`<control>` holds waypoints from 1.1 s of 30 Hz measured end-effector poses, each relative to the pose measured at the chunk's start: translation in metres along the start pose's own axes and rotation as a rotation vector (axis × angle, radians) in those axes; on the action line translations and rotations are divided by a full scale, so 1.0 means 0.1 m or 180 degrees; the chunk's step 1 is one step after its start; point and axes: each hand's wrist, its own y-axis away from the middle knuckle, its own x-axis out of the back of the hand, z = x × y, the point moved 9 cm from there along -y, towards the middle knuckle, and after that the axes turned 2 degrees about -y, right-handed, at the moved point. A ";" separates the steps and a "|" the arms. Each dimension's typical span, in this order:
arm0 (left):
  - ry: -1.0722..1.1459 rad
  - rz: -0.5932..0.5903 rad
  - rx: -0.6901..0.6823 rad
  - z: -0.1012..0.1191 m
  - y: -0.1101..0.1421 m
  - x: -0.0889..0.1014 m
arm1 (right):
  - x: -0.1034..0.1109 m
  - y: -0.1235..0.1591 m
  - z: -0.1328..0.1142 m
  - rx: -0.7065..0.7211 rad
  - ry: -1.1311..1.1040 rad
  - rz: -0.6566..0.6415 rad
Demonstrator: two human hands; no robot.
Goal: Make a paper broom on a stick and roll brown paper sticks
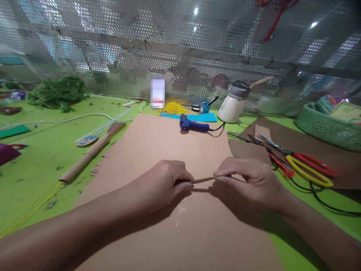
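Observation:
A thin brown paper strip (203, 180) is stretched between my two hands, just above a large tan sheet of paper (158, 146). My left hand (169, 180) pinches its left end between thumb and fingers. At the other end, my right hand (248, 178) grips the strip between thumb and fingertips. The strip's shadow falls on the sheet below. Beyond my hands, a blue glue gun (194, 125) lies on the sheet's far part. To the left rests a rolled brown paper tube (81, 162) with a fringed end and yellow strands.
Scissors with red and yellow handles (307, 169) lie at right on brown paper (338, 165), near a green basket (324, 126). A white bottle (231, 107), a blue paint jar (205, 108) and yellow shreds (175, 108) stand behind. Green strands (56, 92) are heaped at left; a perforated metal panel (118, 64) rises behind.

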 end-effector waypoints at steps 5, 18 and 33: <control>-0.0039 0.0035 -0.0009 0.01 0.01 0.01 | 0.00 -0.01 -0.02 0.0009 0.0021 -0.0014; -0.0117 0.0099 0.0117 -0.02 0.01 0.05 | -0.01 0.01 -0.02 0.0060 0.0063 0.0015; -0.0243 0.0127 -0.0191 0.03 0.01 0.05 | -0.05 0.01 0.01 0.0055 0.0069 0.0026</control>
